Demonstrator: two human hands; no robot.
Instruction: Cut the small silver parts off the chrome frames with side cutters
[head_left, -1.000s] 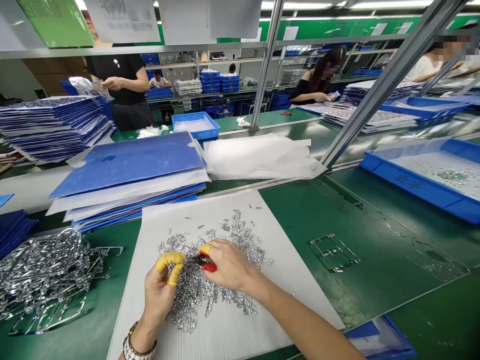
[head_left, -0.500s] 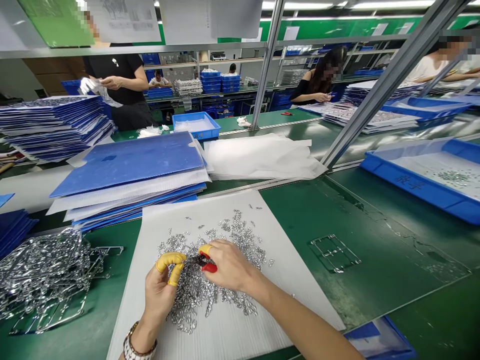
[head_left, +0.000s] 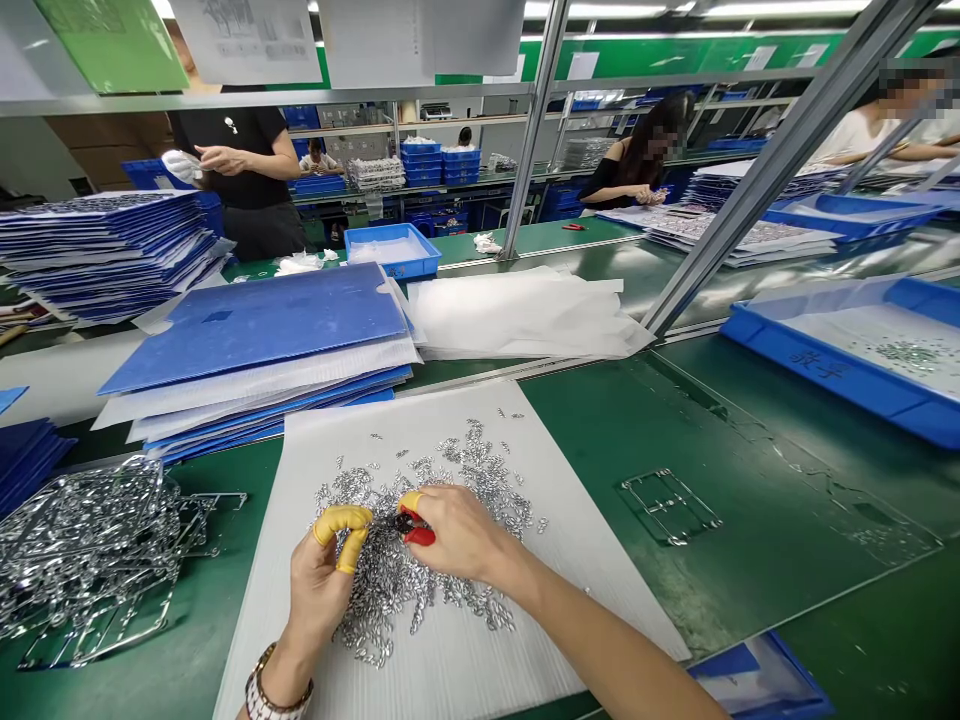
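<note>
My right hand (head_left: 461, 532) is closed around red-handled nippers (head_left: 420, 537), whose dark jaws point left. A yellow finger cot covers one of its fingertips. Just left of the jaws, my left hand (head_left: 321, 580) pinches with two fingers in yellow cots; whatever lies between them is too small to make out. Both hands hover over a spread of small shiny silver pieces (head_left: 480, 470) on a white sheet (head_left: 577, 610). To the left lies a tangled heap of shiny metallic frames (head_left: 90, 550).
One shiny frame (head_left: 671, 507) lies on the green table (head_left: 600, 420) to the right. Blue folders (head_left: 262, 320) and white sheets (head_left: 517, 312) are stacked behind. A blue tray (head_left: 847, 375) stands at right, near a slanted metal post (head_left: 750, 170). Co-workers sit and stand beyond.
My hands stay almost in place; the nippers and right hand shift very slightly. In the background, the standing co-worker's hands have moved a little.
</note>
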